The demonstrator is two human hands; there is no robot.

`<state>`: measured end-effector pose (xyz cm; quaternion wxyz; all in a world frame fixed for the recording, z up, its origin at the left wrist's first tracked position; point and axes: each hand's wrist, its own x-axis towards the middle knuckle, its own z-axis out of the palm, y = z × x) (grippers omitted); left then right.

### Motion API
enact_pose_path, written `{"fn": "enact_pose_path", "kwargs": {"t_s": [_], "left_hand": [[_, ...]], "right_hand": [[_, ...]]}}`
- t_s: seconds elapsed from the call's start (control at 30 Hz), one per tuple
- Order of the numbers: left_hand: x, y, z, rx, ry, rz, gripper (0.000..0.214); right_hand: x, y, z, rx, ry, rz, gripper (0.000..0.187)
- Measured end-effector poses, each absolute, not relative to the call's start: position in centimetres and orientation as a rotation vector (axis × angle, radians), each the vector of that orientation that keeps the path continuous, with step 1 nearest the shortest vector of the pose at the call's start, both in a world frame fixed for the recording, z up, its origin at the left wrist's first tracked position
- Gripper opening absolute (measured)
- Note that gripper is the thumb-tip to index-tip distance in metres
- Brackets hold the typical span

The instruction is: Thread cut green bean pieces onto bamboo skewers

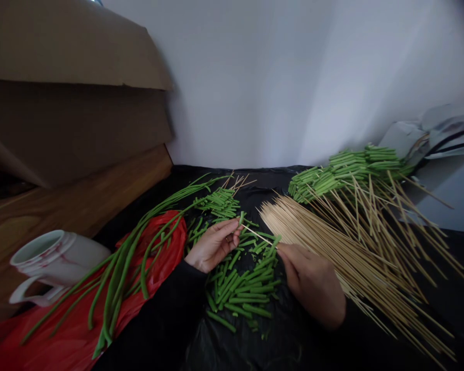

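My left hand (216,243) pinches a short piece of green bean (242,218) between thumb and fingertips. In my right hand (313,281) is a thin bamboo skewer (258,234), whose far end reaches the bean piece at my left fingers; whether it has pierced the piece I cannot tell. Another bean piece (276,241) sits on or against the skewer close to my right fingers. Below and between the hands lies a loose pile of cut bean pieces (245,293). Just right of my right hand is a thick bundle of bare skewers (317,232).
Long uncut beans (119,257) lie across a red plastic bag (154,278) at left, beside a white mug (65,257). Skewered beans are stacked at back right (344,172), with a smaller group (220,202) at centre back. A cardboard box (73,123) stands back left; black plastic sheeting (216,348) covers the surface.
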<state>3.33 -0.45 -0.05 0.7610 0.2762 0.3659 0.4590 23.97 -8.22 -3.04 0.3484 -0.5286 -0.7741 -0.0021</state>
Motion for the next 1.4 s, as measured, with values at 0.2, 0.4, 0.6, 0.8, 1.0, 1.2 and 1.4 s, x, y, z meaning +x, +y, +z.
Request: {"fn": "enact_pose_path", "kwargs": {"t_s": [0.2, 0.4, 0.6, 0.8, 1.0, 1.2, 1.4], "left_hand": [[3.6, -0.5, -0.4, 0.608, 0.815, 1.002, 0.006], [3.9, -0.8, -0.7, 0.636, 0.830, 0.999, 0.013], [4.2, -1.0, -0.8, 0.665, 0.827, 0.999, 0.015], [4.4, -1.1, -1.1, 0.696, 0.854, 1.014, 0.018], [4.6, -1.2, -1.5, 0.729, 0.868, 1.018, 0.018], [4.9, -1.5, -1.6, 0.749, 0.894, 1.033, 0.022], [6.3, -2.9, -1.7, 0.806, 0.895, 0.897, 0.023]], "right_hand": [[23.7, -8.3, -3.0, -1.361, -1.971, 0.063, 0.023], [23.7, -8.2, -3.4, -1.340, -1.968, 0.091, 0.025], [23.6, -8.3, -3.3, -1.324, -1.968, 0.113, 0.022], [23.4, -8.4, -3.4, -1.344, -1.968, 0.125, 0.023], [23.3, -8.3, -3.6, -1.360, -1.967, 0.118, 0.024], [23.1, -8.3, -3.5, -1.401, -1.984, 0.126, 0.026], [22.4, -8.1, -3.2, -1.387, -1.993, 0.089, 0.025]]}}
